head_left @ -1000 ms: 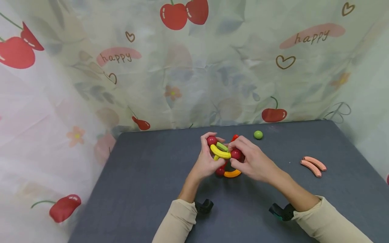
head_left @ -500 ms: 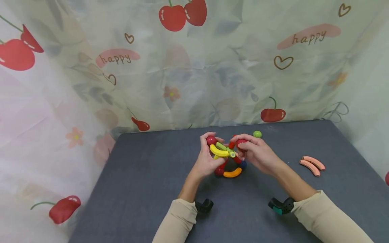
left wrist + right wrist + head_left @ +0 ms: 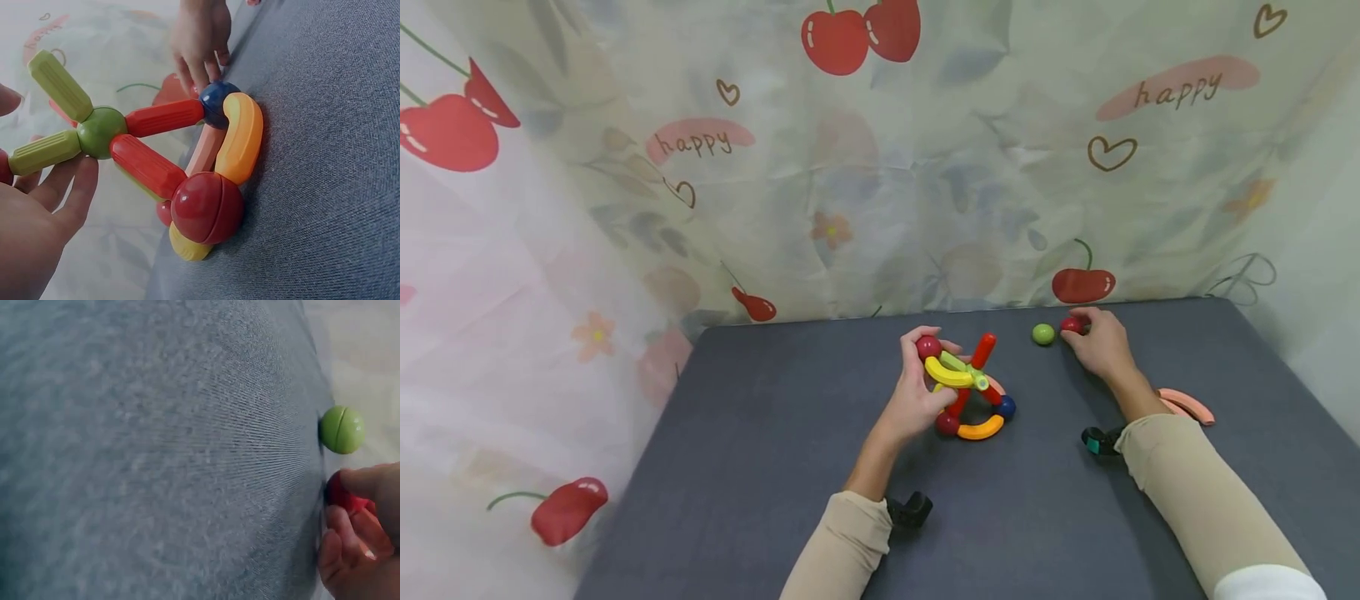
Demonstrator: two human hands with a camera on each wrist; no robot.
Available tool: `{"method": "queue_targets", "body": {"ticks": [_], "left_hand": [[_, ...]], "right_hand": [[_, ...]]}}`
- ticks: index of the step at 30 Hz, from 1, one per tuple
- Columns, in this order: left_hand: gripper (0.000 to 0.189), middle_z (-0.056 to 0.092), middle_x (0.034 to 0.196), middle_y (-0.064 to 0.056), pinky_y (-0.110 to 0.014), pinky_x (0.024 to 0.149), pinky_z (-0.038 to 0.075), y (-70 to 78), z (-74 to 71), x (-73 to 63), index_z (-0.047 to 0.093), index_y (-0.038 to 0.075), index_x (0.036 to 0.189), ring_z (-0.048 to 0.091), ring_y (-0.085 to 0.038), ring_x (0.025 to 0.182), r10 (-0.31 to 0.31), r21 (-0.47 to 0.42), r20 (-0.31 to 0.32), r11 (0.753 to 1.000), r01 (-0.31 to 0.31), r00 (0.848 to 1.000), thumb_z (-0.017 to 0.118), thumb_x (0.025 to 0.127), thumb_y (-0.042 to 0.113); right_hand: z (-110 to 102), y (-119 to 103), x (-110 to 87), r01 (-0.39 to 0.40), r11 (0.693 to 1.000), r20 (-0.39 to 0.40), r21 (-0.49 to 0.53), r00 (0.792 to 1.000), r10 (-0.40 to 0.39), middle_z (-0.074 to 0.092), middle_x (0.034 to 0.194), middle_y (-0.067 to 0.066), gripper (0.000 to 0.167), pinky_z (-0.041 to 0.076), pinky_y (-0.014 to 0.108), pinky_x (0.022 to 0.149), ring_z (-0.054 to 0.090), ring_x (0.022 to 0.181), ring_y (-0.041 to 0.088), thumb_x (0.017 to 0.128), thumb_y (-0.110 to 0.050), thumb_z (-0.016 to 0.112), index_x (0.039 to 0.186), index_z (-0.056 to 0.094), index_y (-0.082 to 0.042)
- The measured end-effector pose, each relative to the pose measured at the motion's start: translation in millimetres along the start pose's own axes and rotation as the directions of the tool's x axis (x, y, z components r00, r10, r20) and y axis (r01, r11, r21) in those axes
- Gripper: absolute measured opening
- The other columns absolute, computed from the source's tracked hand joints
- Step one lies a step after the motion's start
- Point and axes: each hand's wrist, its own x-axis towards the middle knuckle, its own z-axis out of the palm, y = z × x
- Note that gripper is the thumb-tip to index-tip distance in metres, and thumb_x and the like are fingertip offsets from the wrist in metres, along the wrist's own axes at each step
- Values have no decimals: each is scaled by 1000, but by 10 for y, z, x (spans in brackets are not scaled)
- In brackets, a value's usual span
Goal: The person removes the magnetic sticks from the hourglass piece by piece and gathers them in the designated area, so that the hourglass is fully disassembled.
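My left hand [image 3: 917, 393] grips the upper left part of a toy structure of magnetic rods and balls [image 3: 153, 165]. On that side are a dark red ball [image 3: 928, 347] and a yellow curved rod [image 3: 949, 373]. In the left wrist view my fingers touch near a green ball [image 3: 103, 132] that joins several straight rods. Lower down, an orange curved rod [image 3: 242, 139] links a blue ball [image 3: 219, 103] and a red ball [image 3: 207, 208]. At the table's back, my right hand [image 3: 1103, 346] pinches a loose red ball [image 3: 340, 492] beside a loose green ball [image 3: 342, 429].
Two pink curved rods [image 3: 1186, 405] lie on the dark grey table [image 3: 775, 450] at the right, partly behind my right forearm. A printed curtain [image 3: 880, 192] hangs along the back edge.
My right hand has taken the red ball off the structure and carried it right and back, next to the green ball. My left hand still holds the structure in place.
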Motion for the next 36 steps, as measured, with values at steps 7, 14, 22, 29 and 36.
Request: {"method": "queue_targets", "body": {"ticks": [7, 14, 22, 29, 36], "left_hand": [[88, 46, 139, -22, -45, 109, 51, 25, 4, -3, 17, 14, 148, 55, -39, 135, -5, 0, -20, 1000, 5, 1000, 63, 78, -13], [79, 51, 135, -18, -40, 104, 54, 24, 9, 9, 19, 17, 147, 61, -34, 127, -7, 42, -45, 999, 8, 999, 70, 90, 0], [67, 55, 133, -16, -42, 97, 55, -25, 52, 32, 22, 17, 148, 61, -20, 105, 1, 44, -94, 999, 3, 996, 63, 98, 2], [40, 60, 128, -20, -58, 101, 53, -89, 66, 42, 35, 17, 146, 68, -27, 111, -23, 26, -203, 999, 29, 979, 48, 108, 10], [52, 71, 128, -5, -34, 97, 57, -37, 124, 74, 35, 16, 147, 69, -19, 110, -6, 152, -214, 988, 40, 977, 62, 103, 19]], "right_hand": [[-121, -408, -220, 163, 983, -231, 85, 963, -139, 55, 123, 26, 41, 50, 38, 83, 58, 99, 34, 98, -15, 64, 134, 57, 4], [-305, -1340, -896, 548, 802, -88, 239, 835, -544, 64, 96, -3, 24, 45, 17, 64, 52, 73, 4, 93, -9, 74, 116, 69, -13], [-98, -1589, -1070, 597, 789, -6, 142, 798, -603, 65, 95, -6, 21, 48, 25, 65, 50, 81, 7, 92, -17, 77, 112, 72, -15], [-210, -1567, -1080, 589, 808, -143, -21, 798, -585, 68, 93, 2, 22, 46, 28, 67, 52, 82, 13, 88, -14, 80, 109, 73, -9], [-661, -788, -1160, 309, 945, -96, -109, 943, -320, 71, 100, 10, 24, 44, 24, 59, 56, 74, 13, 89, -10, 78, 112, 70, -6]]}}
